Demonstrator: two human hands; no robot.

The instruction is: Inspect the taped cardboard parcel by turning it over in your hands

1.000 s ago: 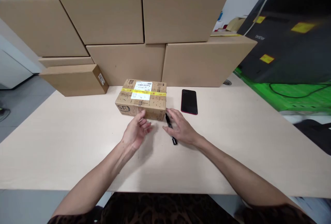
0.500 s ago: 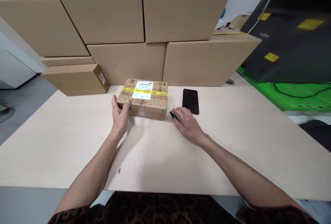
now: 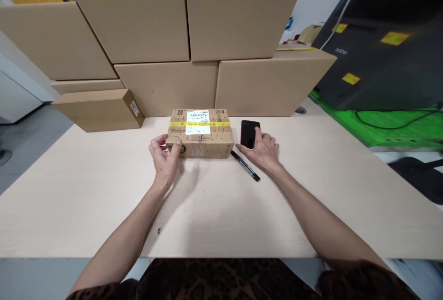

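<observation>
A small taped cardboard box [image 3: 214, 148] with a white shipping label and a yellow strip across its top sits on the table. At its left front corner is my left hand [image 3: 164, 159], thumb against the front and fingers curled at the left side, gripping it. My right hand [image 3: 265, 152] is spread beside and partly over a black smartphone [image 3: 248, 135], index finger on its screen and thumb near its lower left edge. Nothing is held in that hand. A black marker pen [image 3: 246, 166] lies slantwise on the table, just below the right thumb.
Large cardboard boxes [image 3: 152, 87] are stacked along the back of the table [image 3: 221, 212]. A flat brown carton [image 3: 97, 111] stands at the back left. At the right are a dark grey case with yellow stickers [image 3: 367, 55] and a green surface [image 3: 391, 127].
My right hand has let go of the marker pen, which now lies on the table, and has moved right onto the smartphone. The small box has turned slightly and shifted right with my left hand.
</observation>
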